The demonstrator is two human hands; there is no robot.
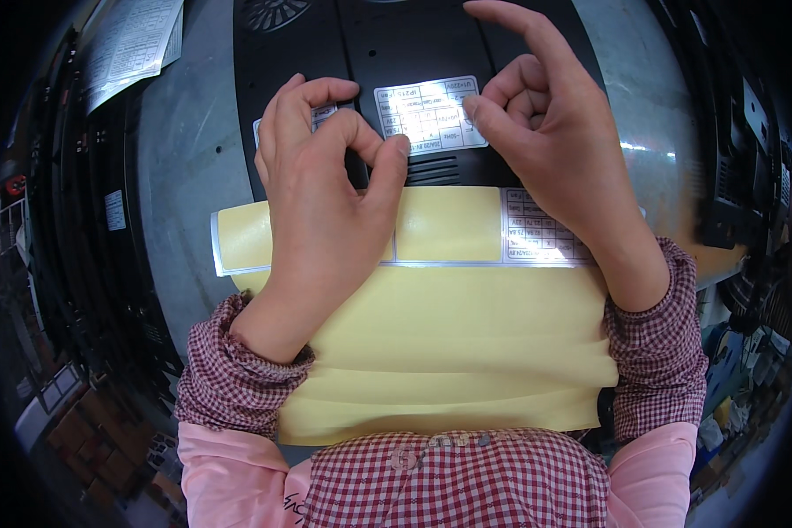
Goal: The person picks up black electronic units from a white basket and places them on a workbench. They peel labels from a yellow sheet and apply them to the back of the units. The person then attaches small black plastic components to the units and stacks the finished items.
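A silver printed label (427, 123) sits over a black slotted metal panel (422, 53); whether it is stuck down, I cannot tell. At its lower left corner, the thumb and forefinger of my left hand (317, 167) pinch it. My right hand (559, 123) holds its right edge at the thumb tip, with one finger raised and the others curled. Another silver label (260, 128) shows partly behind my left fingers. Below my hands lies a yellow backing sheet (449, 326), its upper strip bearing a silver label (537, 233) beside bare spaces.
The panel rests on a grey metal surface (194, 158). Printed sheets (132, 53) lie at the far left. Dark metal parts stand along the left side (114, 264) and the right side (748, 158). Brown boxes (97, 449) are low on the left.
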